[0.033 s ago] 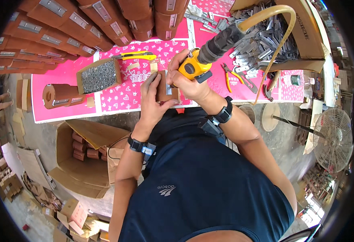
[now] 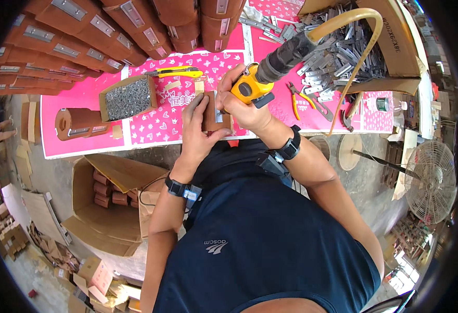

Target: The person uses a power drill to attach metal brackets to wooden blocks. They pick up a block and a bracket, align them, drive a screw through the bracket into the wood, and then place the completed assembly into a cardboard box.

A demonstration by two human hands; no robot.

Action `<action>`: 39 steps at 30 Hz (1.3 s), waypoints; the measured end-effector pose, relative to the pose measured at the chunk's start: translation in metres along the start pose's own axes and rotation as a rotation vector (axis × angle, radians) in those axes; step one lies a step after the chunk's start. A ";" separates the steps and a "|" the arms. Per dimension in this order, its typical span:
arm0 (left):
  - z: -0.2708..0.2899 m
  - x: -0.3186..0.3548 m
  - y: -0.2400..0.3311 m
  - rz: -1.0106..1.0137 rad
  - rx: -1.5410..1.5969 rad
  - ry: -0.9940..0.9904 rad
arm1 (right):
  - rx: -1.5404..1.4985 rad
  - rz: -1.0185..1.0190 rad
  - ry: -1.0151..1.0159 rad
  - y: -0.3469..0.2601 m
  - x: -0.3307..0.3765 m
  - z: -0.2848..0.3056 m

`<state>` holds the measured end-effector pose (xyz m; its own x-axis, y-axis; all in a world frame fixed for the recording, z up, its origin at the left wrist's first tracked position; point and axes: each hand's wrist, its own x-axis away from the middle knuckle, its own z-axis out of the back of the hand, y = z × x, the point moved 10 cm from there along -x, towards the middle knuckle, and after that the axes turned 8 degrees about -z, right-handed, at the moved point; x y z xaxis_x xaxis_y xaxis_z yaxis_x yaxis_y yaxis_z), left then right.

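My right hand (image 2: 248, 110) is wrapped round a yellow-and-black power screwdriver (image 2: 255, 84) with a tan hose (image 2: 378, 39) running from its rear. Its tip is hidden by my fingers, over a brown curved block (image 2: 209, 119) at the table's near edge. A shiny metal plate (image 2: 218, 116) lies along the top of that block. Gripping the block from its left side is my left hand (image 2: 195, 128), fingers along it and thumb across its near end. Left of my hands, small screws fill an open cardboard box (image 2: 101, 107).
A yellow utility knife (image 2: 182, 72) lies beyond my left hand. To the right are pliers (image 2: 294, 101), a hammer (image 2: 347, 120) and a carton (image 2: 398, 84) beside piled metal plates. Rows of brown blocks (image 2: 135, 31) stand at the far left. A fan (image 2: 429, 182) stands right.
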<state>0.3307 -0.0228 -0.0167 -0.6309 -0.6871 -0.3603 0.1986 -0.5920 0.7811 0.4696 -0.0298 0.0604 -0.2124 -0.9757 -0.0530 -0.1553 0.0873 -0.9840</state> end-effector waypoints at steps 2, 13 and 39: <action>-0.001 -0.001 -0.001 -0.005 -0.021 -0.012 | 0.015 0.038 0.008 0.000 0.001 -0.001; -0.001 0.001 0.001 -0.010 -0.031 -0.004 | -0.085 0.079 -0.039 -0.006 0.005 -0.002; 0.136 -0.052 -0.142 0.387 -0.752 -0.275 | 0.283 0.073 0.372 0.025 0.070 0.121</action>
<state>0.2329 0.1542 -0.0394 -0.5561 -0.8281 0.0701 0.8141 -0.5259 0.2463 0.5673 -0.1199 0.0111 -0.5521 -0.8264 -0.1102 0.1309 0.0446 -0.9904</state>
